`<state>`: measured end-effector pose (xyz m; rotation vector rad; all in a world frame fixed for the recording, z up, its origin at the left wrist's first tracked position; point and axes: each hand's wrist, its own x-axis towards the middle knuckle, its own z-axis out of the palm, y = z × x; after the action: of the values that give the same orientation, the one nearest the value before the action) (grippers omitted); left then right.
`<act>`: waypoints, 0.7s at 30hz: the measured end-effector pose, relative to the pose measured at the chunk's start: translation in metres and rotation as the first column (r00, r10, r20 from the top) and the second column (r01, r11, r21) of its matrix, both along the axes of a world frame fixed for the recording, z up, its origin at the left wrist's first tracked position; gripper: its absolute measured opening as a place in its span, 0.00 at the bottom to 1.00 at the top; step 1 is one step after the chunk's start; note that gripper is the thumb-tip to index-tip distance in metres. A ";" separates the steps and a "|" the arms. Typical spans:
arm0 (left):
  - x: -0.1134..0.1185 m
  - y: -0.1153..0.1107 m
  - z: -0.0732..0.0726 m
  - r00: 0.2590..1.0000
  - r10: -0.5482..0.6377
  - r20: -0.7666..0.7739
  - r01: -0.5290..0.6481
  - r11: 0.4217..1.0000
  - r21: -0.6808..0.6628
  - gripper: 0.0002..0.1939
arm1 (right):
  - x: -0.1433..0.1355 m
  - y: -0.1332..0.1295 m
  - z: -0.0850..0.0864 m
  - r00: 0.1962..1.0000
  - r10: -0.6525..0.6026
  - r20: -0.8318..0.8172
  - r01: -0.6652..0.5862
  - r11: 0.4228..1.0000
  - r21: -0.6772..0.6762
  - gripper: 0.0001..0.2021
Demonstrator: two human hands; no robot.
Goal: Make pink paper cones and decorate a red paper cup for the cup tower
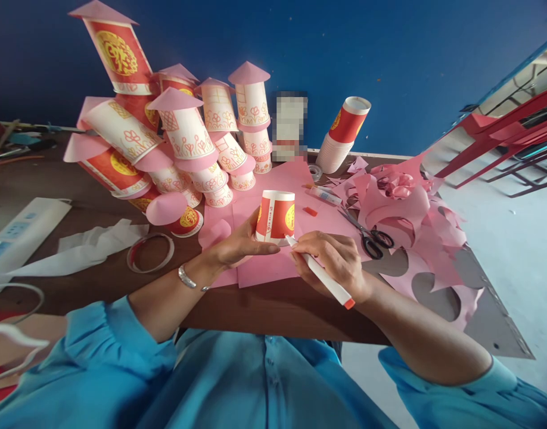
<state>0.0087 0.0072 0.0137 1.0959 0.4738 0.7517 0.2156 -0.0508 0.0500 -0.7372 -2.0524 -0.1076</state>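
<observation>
My left hand (249,241) grips a red and white paper cup (276,217) with a yellow emblem, its thumb along the lower edge. The cup stands slightly tilted in front of me, above the pink paper (267,268). In my right hand (333,259) is a white marker pen (325,277) with an orange end, its tip at or very near the cup's lower right edge. An orange-red pen cap (310,211) lies on the paper behind the right hand. At the left, several stacked paper cups with pink cone roofs (186,131) bear drawn flowers and windows.
A tall stack of paper cups (335,152) stands at the back. Black-handled scissors (374,241), a glue tube (325,195) and pink paper scraps (403,220) lie at the right. A tape roll (150,252) and a white plastic bag (86,247) lie at the left.
</observation>
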 end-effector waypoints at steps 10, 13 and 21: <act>0.001 0.001 0.000 1.000 0.010 -0.013 -0.010 0.999 0.032 0.29 | -0.003 -0.003 0.002 1.000 0.016 0.005 -0.016 0.997 -0.077 0.08; -0.001 0.001 -0.001 1.000 0.007 -0.029 -0.006 1.000 0.031 0.32 | -0.001 -0.003 0.003 1.000 0.028 -0.013 -0.028 0.999 -0.045 0.08; -0.003 0.002 -0.004 0.999 -0.015 -0.035 0.015 1.000 0.011 0.33 | 0.002 -0.002 0.003 1.000 0.018 -0.018 -0.018 1.000 -0.007 0.10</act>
<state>0.0061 0.0089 0.0101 1.1236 0.4910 0.7239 0.2181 -0.0527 0.0532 -0.7214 -2.0429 -0.0829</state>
